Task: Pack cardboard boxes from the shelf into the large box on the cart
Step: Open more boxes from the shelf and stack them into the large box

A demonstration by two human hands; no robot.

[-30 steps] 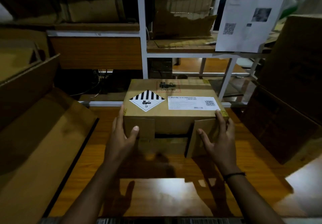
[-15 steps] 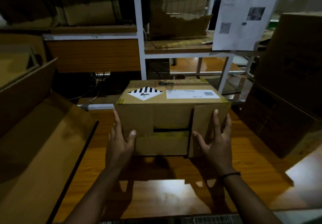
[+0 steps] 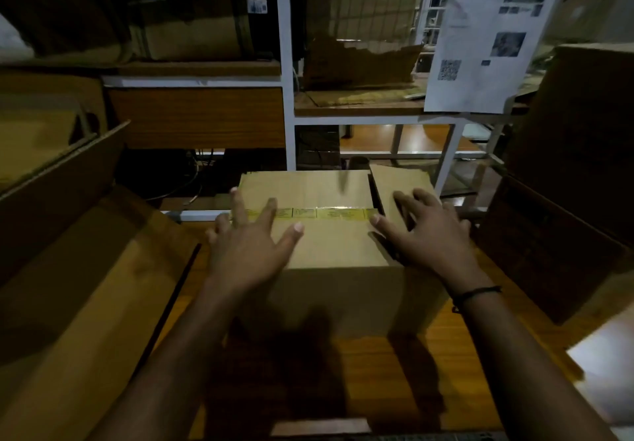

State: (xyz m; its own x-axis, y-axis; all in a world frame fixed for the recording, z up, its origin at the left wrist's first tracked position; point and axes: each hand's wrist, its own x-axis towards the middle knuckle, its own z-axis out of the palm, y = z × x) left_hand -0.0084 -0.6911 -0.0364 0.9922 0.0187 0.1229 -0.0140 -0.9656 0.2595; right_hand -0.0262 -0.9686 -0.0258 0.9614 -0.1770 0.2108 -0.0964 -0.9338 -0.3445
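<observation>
On the wooden shelf [image 3: 360, 355], both hands, left hand [image 3: 247, 252] and right hand [image 3: 425, 234], lay spread flat atop the stiff, seemingly light cardboard box [image 3: 329, 234], best gripped by its sides.

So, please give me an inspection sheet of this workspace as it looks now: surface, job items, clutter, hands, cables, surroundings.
Surface: wooden shelf board, glossy, dimly lit.
Job's things: cardboard box standing on the board, yellow tape strip across its top; a loose flap raised at its right side.
Clutter: flattened cardboard sheets leaning at the left.
Grippers: left hand flat on the box top, fingers spread; right hand spread over the flap and right edge.
Cables: dark wires behind the box, at the left.
Surroundings: white shelf frame, torn box above, printed sheet hanging at the right.
</observation>
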